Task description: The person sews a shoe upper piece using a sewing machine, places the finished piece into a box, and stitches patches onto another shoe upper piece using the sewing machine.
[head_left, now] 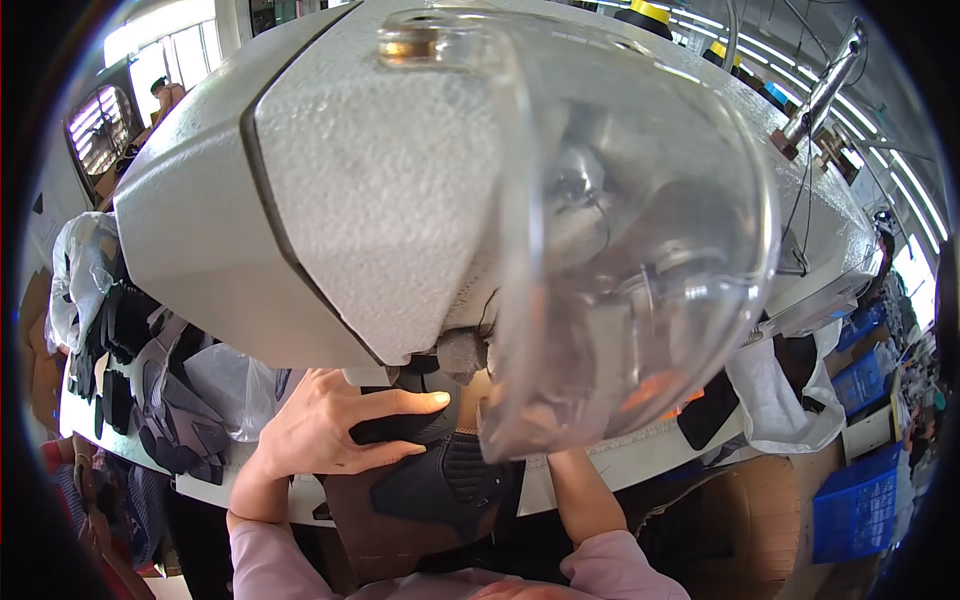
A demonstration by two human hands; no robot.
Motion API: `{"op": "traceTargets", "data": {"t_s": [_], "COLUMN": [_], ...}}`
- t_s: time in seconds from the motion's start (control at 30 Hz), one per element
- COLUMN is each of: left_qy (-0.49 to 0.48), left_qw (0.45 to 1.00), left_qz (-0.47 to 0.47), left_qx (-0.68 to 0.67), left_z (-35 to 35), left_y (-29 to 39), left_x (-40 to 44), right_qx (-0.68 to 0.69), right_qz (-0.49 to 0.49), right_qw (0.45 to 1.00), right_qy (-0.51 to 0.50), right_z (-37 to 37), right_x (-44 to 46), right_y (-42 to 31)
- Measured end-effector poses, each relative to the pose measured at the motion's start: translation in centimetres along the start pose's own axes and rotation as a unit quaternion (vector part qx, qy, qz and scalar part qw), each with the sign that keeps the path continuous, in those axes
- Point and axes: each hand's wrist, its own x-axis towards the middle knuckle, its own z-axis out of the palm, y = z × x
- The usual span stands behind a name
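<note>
A large pale sewing machine head [380,190] fills the upper middle, with a clear curved plastic guard [650,250] at its right. Below the machine, my left hand [345,420] curls its fingers and thumb around a black padded piece [405,425]. Under that hand hangs a black and brown workpiece [440,500] with ribbed stitching, lying over the table edge toward my lap. My right forearm [585,495] reaches up behind the guard; only blurred skin tones show through the plastic, so its fingers cannot be made out.
Stacked dark grey cut pieces [175,400] and clear plastic bags [235,385] lie on the left of the table. At the right are a white bag [790,390], a black piece [708,410] and blue crates [855,505]. A cardboard box [760,520] stands below. Another person [170,95] is far back left.
</note>
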Motion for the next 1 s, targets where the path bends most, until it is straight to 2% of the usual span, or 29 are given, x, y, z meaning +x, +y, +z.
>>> {"op": "traceTargets", "data": {"t_s": [0.17, 0.33, 0.47, 0.63, 0.67, 0.77, 0.8, 0.9, 0.93, 0.97, 1.0], "left_qy": [-0.019, 0.035, -0.029, -0.003, -0.010, -0.011, -0.004, -0.016, -0.009, -0.003, 0.000], "left_qw": [1.000, 0.994, 0.991, 0.997, 0.996, 0.996, 0.996, 0.998, 0.998, 0.998, 0.998], "left_qz": [-0.003, -0.019, -0.053, -0.003, -0.019, -0.005, 0.014, -0.003, 0.007, 0.017, 0.026], "left_qx": [0.019, -0.106, -0.121, -0.074, -0.082, -0.089, -0.086, -0.053, -0.058, -0.062, -0.066], "left_z": [-0.1, 1.2, 0.1, -1.9, -1.9, -1.4, -1.2, -0.9, -0.8, -0.8, -0.9], "left_y": [-0.2, -1.5, -1.4, -0.3, -0.3, -0.6, -1.0, -1.4, -1.3, -1.3, -1.2], "left_x": [-0.1, -0.1, -0.4, 0.6, 0.6, 0.4, 0.5, 0.1, 0.2, 0.4, 0.5], "right_qx": [0.011, 0.024, 0.043, 0.074, 0.084, 0.039, 0.038, 0.175, 0.354, 0.497, 0.614], "right_qz": [0.024, 0.051, 0.089, 0.186, 0.184, 0.157, 0.099, 0.036, 0.003, -0.045, -0.051], "right_qw": [1.000, 0.998, 0.994, 0.975, 0.976, 0.984, 0.980, 0.929, 0.904, 0.859, 0.787], "right_qy": [-0.012, -0.027, -0.045, -0.099, -0.082, 0.069, 0.171, 0.323, 0.241, 0.109, -0.030], "right_z": [-0.3, -0.2, -0.2, -0.2, 0.0, 0.7, 0.4, -1.3, -0.8, 0.4, 1.2], "right_x": [-0.3, -0.6, -1.1, -1.0, -1.1, -1.5, -2.0, -4.9, -8.1, -10.2, -11.6], "right_y": [-0.4, -0.4, -0.6, -1.0, -0.6, -2.0, -3.2, -11.4, -12.1, -12.4, -13.4]}}
